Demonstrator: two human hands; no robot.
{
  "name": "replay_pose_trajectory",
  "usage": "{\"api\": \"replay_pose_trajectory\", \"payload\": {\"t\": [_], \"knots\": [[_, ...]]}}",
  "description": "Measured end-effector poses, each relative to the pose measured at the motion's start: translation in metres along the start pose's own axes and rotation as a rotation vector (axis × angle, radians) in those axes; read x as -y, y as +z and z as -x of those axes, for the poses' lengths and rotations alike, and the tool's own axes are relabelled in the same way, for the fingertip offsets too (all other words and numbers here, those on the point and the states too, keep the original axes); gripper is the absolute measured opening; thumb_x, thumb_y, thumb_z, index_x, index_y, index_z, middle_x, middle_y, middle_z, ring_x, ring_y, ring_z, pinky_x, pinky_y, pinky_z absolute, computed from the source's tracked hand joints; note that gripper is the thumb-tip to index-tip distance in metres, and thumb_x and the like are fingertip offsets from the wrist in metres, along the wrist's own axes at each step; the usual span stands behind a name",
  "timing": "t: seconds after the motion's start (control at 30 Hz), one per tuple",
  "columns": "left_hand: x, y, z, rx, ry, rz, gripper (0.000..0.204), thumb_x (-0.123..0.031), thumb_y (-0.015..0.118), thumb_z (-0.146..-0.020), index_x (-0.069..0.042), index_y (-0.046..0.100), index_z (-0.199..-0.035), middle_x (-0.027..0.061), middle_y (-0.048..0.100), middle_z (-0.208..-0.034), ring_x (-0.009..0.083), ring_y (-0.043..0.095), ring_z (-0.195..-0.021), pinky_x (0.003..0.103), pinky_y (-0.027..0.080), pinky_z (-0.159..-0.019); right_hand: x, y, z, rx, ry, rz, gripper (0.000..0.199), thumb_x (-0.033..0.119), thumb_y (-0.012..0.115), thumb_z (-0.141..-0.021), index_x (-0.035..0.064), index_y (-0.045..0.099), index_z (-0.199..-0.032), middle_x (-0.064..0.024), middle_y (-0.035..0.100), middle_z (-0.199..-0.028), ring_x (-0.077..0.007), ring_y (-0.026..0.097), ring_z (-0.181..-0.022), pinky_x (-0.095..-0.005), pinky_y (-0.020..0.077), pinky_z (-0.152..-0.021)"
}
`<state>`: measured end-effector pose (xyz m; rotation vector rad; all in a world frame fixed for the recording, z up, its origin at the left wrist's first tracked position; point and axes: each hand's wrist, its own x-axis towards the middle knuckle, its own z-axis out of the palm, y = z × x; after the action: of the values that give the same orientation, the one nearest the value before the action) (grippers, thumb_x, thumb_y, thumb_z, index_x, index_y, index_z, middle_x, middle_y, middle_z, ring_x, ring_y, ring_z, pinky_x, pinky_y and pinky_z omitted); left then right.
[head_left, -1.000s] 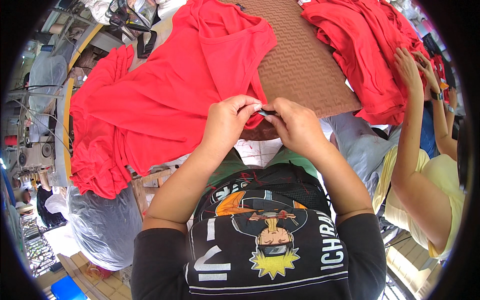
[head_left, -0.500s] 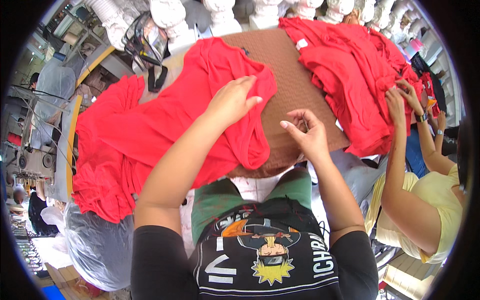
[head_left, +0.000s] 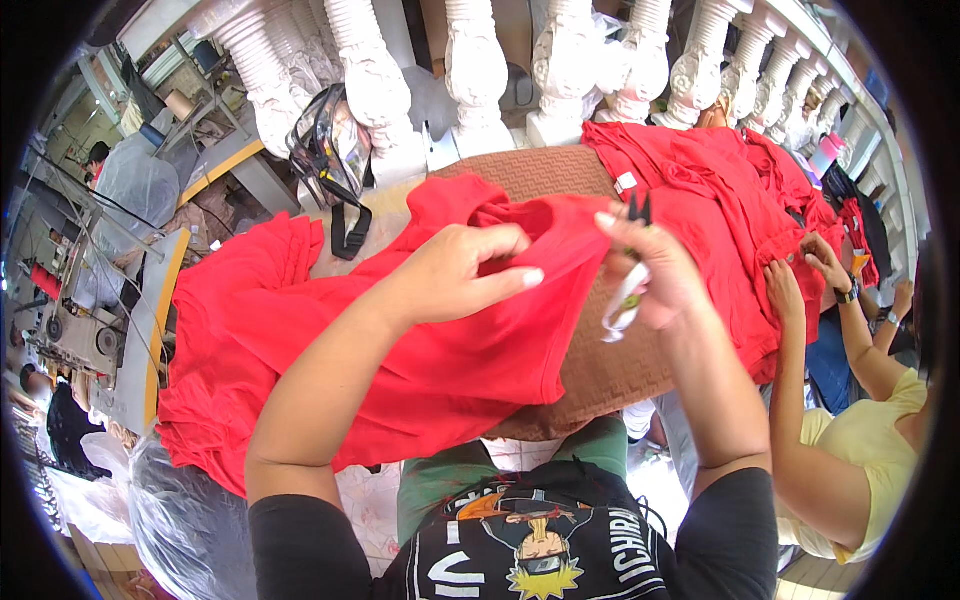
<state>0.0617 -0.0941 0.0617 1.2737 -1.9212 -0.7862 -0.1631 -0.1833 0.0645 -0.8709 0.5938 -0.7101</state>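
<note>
Red knit garments cover much of a brown textured cloth (head_left: pixel 610 375) in front of me. My left hand (head_left: pixel 450 270) is closed on the nearer red garment (head_left: pixel 380 370) beside its opening, with the fingertips in the fabric and the thumb stretched out. In my right hand (head_left: pixel 665 275) is a small pair of thread snips (head_left: pixel 640 208), dark blades pointing away from me, with a white loop hanging below. The right thumb lies against the raised edge of the garment. Between both hands that edge is stretched; part of the snips is hidden by the fingers.
A heap of red garments (head_left: pixel 700 210) lies at the right, where a person in yellow (head_left: pixel 850 440) handles it. White balusters (head_left: pixel 475 80) line the far side, with a clear bag (head_left: pixel 330 150) before them. Sewing machines (head_left: pixel 85 335) stand at the left.
My right hand has moved up and away from me to the garment's edge, and the snips now show in it. The left hand has closed on the fabric, lifting it. The view has tilted up.
</note>
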Motion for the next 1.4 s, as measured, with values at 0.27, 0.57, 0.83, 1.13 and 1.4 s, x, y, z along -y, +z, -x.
{"api": "replay_pose_trajectory", "payload": {"t": [0.27, 0.57, 0.83, 1.13, 1.4], "knots": [[-0.017, -0.077, 0.007, -0.177, -0.500, -1.288, 0.036, -0.034, 0.064, -0.085, -0.002, 0.065, -0.102, 0.0137, 0.071, -0.087, 0.0280, 0.068, -0.087, 0.061, 0.029, -0.103, 0.144, -0.032, -0.033, -0.208, -0.728, 0.482, 0.010, 0.016, 0.070, -0.086, 0.0100, 0.063, -0.090, 0.0046, 0.050, -0.062, -0.0056, 0.043, -0.046, -0.0213, 0.0272, -0.040], [-0.096, 0.022, 0.079, 0.390, 0.314, 0.126, 0.055, -0.040, 0.051, -0.097, 0.000, 0.050, -0.135, 0.0189, 0.052, -0.136, 0.0342, 0.043, -0.132, 0.048, 0.031, -0.108, -0.010, -0.106, 0.048, -0.009, -0.205, 1.174, 0.024, 0.021, 0.071, -0.085, 0.0003, 0.064, -0.095, -0.0039, 0.065, -0.082, -0.0155, 0.062, -0.075, -0.0335, 0.0495, -0.068], [-0.149, 0.134, 0.057, 1.019, 0.512, 1.068, 0.058, -0.044, 0.043, -0.099, 0.003, 0.047, -0.132, 0.0199, 0.047, -0.137, 0.0324, 0.039, -0.132, 0.043, 0.028, -0.109, -0.083, -0.122, 0.039, -0.195, -0.267, 1.361, 0.024, 0.021, 0.070, -0.081, 0.0009, 0.066, -0.093, -0.0215, 0.067, -0.086, -0.0373, 0.066, -0.083, -0.0419, 0.0493, -0.072], [-0.174, 0.143, 0.036, 1.076, 0.450, 1.233, 0.052, -0.041, 0.039, -0.101, 0.005, 0.052, -0.121, 0.0208, 0.053, -0.125, 0.0298, 0.047, -0.123, 0.037, 0.034, -0.103, -0.078, -0.124, 0.056, -0.238, -0.330, 1.279, 0.022, 0.017, 0.070, -0.083, 0.0009, 0.066, -0.097, -0.0185, 0.068, -0.086, -0.0312, 0.067, -0.080, -0.0366, 0.0502, -0.072], [-0.153, 0.152, 0.036, 1.269, 0.165, 1.128, 0.051, -0.039, 0.036, -0.103, 0.007, 0.058, -0.111, 0.0216, 0.059, -0.115, 0.0274, 0.054, -0.114, 0.032, 0.041, -0.098, -0.068, -0.120, 0.080, -0.298, -0.335, 1.322, 0.019, 0.014, 0.068, -0.084, -0.0007, 0.064, -0.096, -0.0187, 0.066, -0.084, -0.0313, 0.064, -0.076, -0.0360, 0.0486, -0.070]]}}
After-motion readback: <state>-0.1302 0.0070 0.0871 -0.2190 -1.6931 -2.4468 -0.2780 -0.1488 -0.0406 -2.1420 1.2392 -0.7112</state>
